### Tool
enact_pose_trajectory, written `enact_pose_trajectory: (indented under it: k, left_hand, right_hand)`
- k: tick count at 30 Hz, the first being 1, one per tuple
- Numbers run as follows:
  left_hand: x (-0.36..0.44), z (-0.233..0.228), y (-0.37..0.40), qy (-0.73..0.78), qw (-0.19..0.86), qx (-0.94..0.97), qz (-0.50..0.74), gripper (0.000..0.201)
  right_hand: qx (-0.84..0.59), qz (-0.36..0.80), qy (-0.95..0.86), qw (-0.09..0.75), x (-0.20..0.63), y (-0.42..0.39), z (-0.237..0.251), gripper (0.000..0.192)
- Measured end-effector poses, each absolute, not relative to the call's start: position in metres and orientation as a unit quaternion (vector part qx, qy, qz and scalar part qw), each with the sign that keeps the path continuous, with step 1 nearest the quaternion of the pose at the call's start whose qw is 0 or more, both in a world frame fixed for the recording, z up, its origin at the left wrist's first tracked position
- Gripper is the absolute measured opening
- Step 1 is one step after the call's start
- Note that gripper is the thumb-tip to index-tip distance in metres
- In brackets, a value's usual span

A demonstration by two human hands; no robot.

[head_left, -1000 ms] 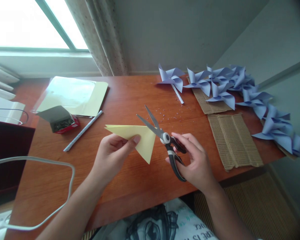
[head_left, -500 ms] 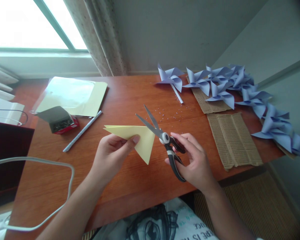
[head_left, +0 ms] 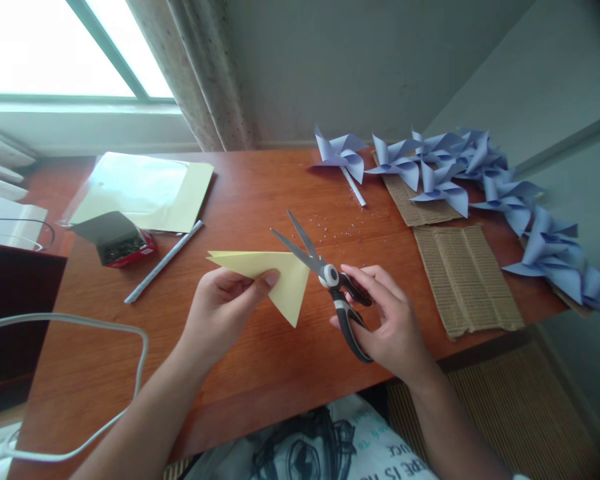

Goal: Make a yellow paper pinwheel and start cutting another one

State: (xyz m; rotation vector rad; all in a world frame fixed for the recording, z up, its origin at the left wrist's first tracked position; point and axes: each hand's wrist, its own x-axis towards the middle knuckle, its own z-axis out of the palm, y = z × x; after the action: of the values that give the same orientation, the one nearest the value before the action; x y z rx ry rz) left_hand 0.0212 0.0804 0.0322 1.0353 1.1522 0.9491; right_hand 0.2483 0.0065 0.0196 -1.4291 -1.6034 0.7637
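Note:
My left hand (head_left: 225, 310) pinches a folded yellow paper triangle (head_left: 275, 277) and holds it just above the wooden table (head_left: 260, 360). My right hand (head_left: 387, 323) grips black-handled scissors (head_left: 330, 280). Their blades are spread apart and point up and left, with the right corner of the triangle lying between them at the pivot end.
Several blue paper pinwheels (head_left: 450, 173) lie along the back right, over strips of corrugated cardboard (head_left: 465, 277). At left sit a yellow paper sheet under clear plastic (head_left: 145, 190), a red box of pins (head_left: 120, 243), a rolled paper stick (head_left: 163, 263) and a white cable (head_left: 105, 327). Small beads (head_left: 337, 230) are scattered mid-table.

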Motion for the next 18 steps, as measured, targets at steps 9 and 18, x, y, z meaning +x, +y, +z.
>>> enact_pose_trajectory:
  k: [9,18]
  left_hand:
    - [0.0246,0.0324,0.0817,0.508,0.601,0.464,0.406,0.021]
    - [0.0258,0.0312,0.0817,0.517,0.600,0.454,0.408,0.022]
  right_hand:
    - [-0.572,0.329,-0.618,0.428,0.2489,0.0036,0.0147,0.060]
    - [-0.583,0.348,-0.596,0.430,0.2460,0.0035,0.0096,0.058]
